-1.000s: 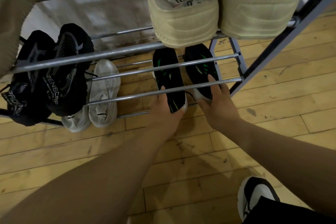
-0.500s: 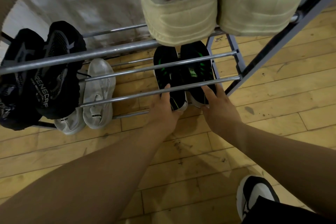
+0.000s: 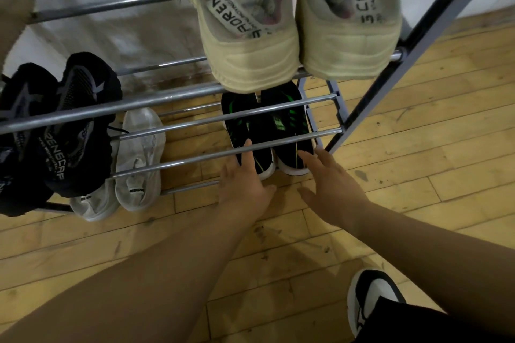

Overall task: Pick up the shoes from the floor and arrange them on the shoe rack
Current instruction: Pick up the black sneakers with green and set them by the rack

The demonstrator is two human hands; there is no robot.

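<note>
Black-and-white shoe point(image 3: 370, 298) nearest, on wooden floor point(image 3: 418, 175), no writing visible

Left hand point(image 3: 242, 184) flat, fingers straight, tips on heel of left black-green shoe, gripping nothing

Right hand point(image 3: 331, 186) spread and relaxed, tips at heel of right one, holding nothing

Black-green pair point(image 3: 289, 125) side by side on lowest tier of shoe rack point(image 3: 195, 159), under bars

White pair point(image 3: 139, 159) to their left

Black pair point(image 3: 75, 131) on higher tier, left: lettering roughly "RENGCAP"

Beige pair point(image 3: 250, 58) on higher tier, right, heels overhanging: "AOREN", "CAPA"
</note>
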